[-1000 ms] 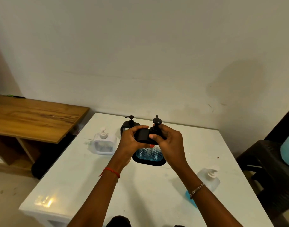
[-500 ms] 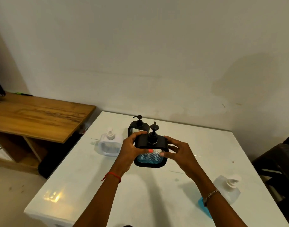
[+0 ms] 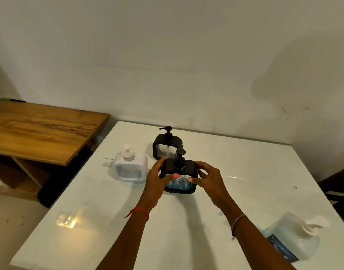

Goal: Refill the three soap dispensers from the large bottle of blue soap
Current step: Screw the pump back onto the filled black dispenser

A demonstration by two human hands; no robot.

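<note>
Centrally on the counter (image 3: 245,172), the front black dispenser (image 3: 180,182), part-filled with blue soap, stands upright. The left hand (image 3: 156,182) and right hand (image 3: 210,180) clasp its sides, fingers curled round it. It is probably rigid, smooth and slippery if soapy, so it is best held by the body, not the pump (image 3: 180,152). A second black dispenser (image 3: 166,147) stands at 12 o'clock, a white dispenser (image 3: 130,168) at 9 o'clock and the large bottle (image 3: 292,236) at 4 o'clock.
</note>
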